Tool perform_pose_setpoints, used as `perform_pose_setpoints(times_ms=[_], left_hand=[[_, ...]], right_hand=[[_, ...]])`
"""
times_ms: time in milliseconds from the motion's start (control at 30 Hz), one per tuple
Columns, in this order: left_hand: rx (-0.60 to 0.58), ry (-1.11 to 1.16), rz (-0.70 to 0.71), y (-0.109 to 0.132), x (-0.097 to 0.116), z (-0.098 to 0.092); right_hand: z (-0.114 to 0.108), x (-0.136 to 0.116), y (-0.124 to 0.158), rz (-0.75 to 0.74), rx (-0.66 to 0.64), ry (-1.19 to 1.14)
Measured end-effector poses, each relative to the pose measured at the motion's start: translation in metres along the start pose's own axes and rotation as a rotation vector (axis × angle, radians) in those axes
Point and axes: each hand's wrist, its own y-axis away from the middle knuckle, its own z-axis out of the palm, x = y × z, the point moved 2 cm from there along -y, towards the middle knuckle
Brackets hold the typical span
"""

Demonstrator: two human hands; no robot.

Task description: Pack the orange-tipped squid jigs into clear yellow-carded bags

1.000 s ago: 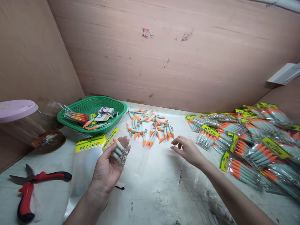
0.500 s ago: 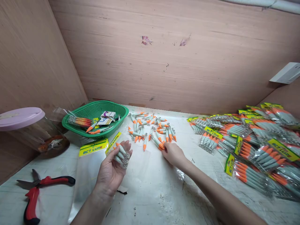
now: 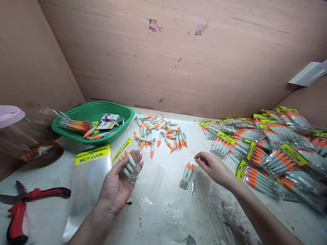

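Observation:
My left hand (image 3: 116,182) is closed round several fishing lures (image 3: 130,164), pale grey with orange tips and wire hooks at one end. Two matching lures (image 3: 187,174) lie side by side on the white table, orange tips pointing away from me. Just to the right of this pair hovers my right hand (image 3: 213,168), its fingers loosely curved and apart, nothing visible in them. Beyond both hands, loose lures (image 3: 153,146) are spread in a pile. An open clear plastic bag (image 3: 149,180) with a yellow header lies partly behind my left hand.
A stack of flat bags labelled BCT LURE (image 3: 89,183) lies left of my left hand. Red-handled pliers (image 3: 33,194), a lidded clear jar (image 3: 22,143) and a green basket (image 3: 125,126) stand farther left. Packed lures (image 3: 276,160) heap up on the right.
My right hand has left the loose pile and moved right and nearer to me. Two lures now lie on the table beside it. My left hand still holds its bunch. The view has shifted slightly.

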Motion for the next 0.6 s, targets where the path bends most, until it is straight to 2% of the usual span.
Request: perform_pose_setpoints(times_ms=[167, 333, 467, 600], left_hand=[[0.039, -0.059, -0.031, 0.004, -0.008, 0.001], [0.046, -0.114, -0.062, 0.005, -0.02, -0.001], [0.041, -0.126, -0.076, 0.003, -0.024, -0.003], [0.039, -0.122, -0.078, 0.002, -0.023, -0.004]], right_hand=[[0.04, -0.024, 0.043, -0.12, 0.023, -0.007], [0.072, -0.025, 0.056, -0.196, 0.239, 0.063], [0.066, -0.025, 0.061, -0.235, 0.279, -0.086], [0.05, -0.023, 0.079, -0.19, 0.255, -0.513]])
